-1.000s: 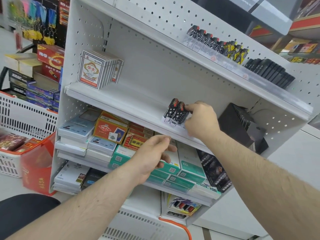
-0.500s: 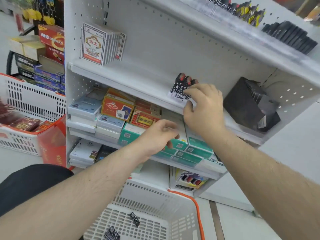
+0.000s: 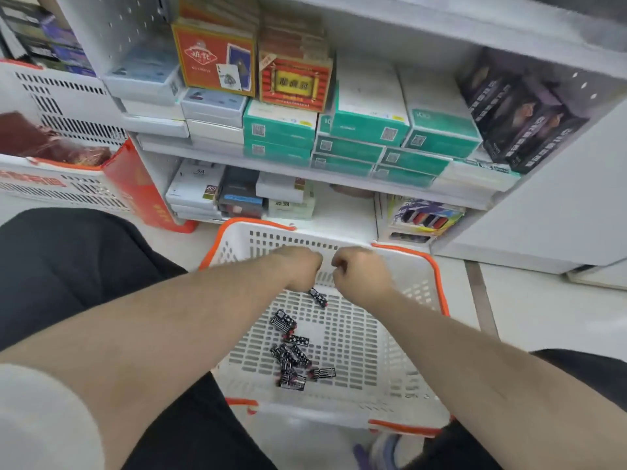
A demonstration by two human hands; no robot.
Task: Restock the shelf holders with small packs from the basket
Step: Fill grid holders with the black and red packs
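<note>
While the person crouches before the white shelf unit (image 3: 549, 212), both hands hang inside the white basket with orange rim (image 3: 437, 266), which stands on the floor directly in front of the unit's lowest shelf. The left hand (image 3: 300, 269) is at the basket's far wall, knuckles up, fingers curled downward; one small black pack (image 3: 318, 296) lies on the basket floor just below its fingertips. Whether the fingers touch or pinch that pack cannot be told, since the hand hides them. The right hand (image 3: 359, 273) is just beside the left hand, also at the far wall, its fingers curled in toward the palm; whether anything is held inside cannot be told.

The rest of the small black packs (image 3: 291, 357), printed with white patterns and tipped in red, lie loose in a cluster on the basket floor, nearer the person than the single pack and left of the basket's centre.

Beyond the basket, the unit's middle shelf carries stacked teal-and-white boxes (image 3: 369, 130), with red playing-card boxes (image 3: 217, 59) above them and dark boxes (image 3: 515, 120) at the right end. Left of the basket, a second white basket (image 3: 64, 188) stands against the unit's side, a red bag (image 3: 142, 188) touching it.
</note>
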